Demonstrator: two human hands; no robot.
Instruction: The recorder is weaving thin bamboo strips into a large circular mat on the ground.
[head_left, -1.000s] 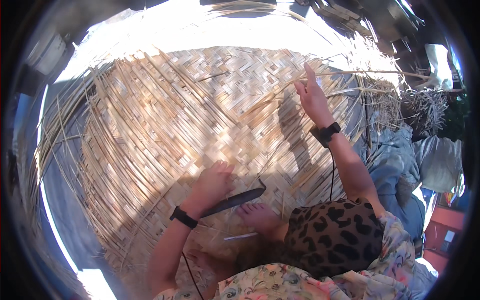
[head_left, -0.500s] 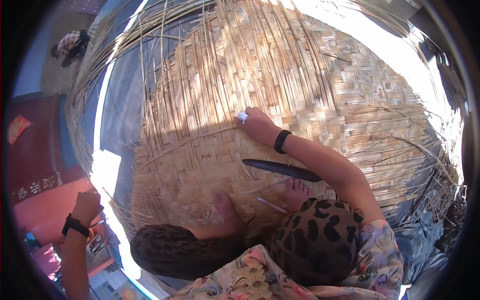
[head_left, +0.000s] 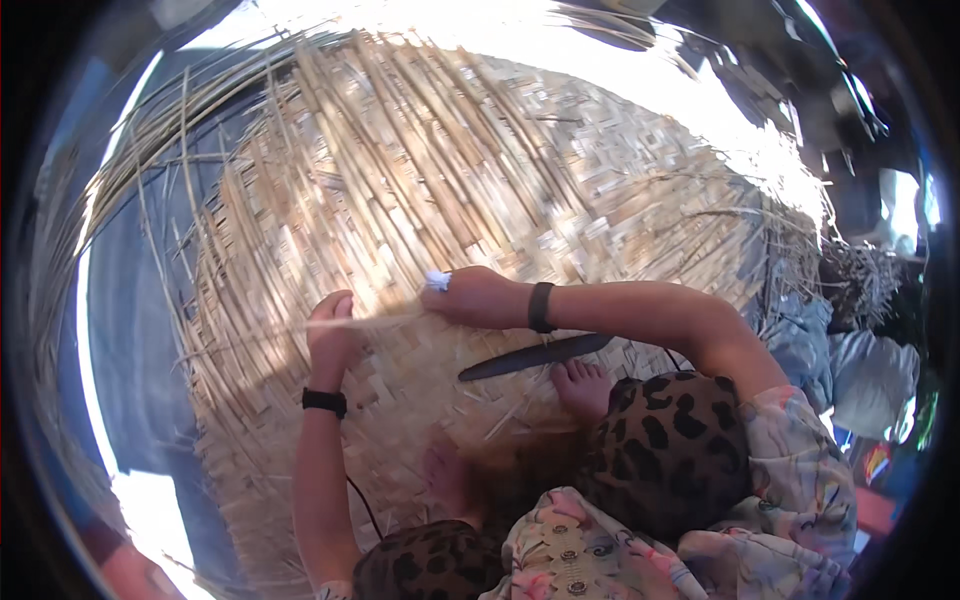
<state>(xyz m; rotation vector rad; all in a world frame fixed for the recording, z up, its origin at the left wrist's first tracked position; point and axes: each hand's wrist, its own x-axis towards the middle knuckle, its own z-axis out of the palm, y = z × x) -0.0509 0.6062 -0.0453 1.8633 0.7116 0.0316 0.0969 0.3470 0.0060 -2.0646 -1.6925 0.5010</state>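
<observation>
A pale, flat strip [head_left: 386,322] runs between my left hand [head_left: 332,332] and my right hand [head_left: 473,298] over the woven mat [head_left: 620,255]. Both hands are closed on it; the left pinches, and the right is curled, with a white wrapping [head_left: 437,281] on a finger. Both wrists wear dark bands. A long dark blade-like tool [head_left: 515,358] lies below my right forearm, beside my bare right foot [head_left: 582,385]. My left foot [head_left: 447,470] rests in shadow lower on the mat. Many loose parallel strips [head_left: 370,150] cover the mat's upper part.
A grey-blue sheet [head_left: 120,350] borders the mat on the left, with long strips arching over its top. Bunched blue-grey cloth [head_left: 800,350], a pale sack [head_left: 868,385] and tangled dry strips [head_left: 855,280] lie at the right. Bright sunlight washes out the far edge.
My right hand has come down from the upper right to mid-mat. My left hand, out at the far left half a second ago, is back on the mat, gripping the strip. The view has swung around.
</observation>
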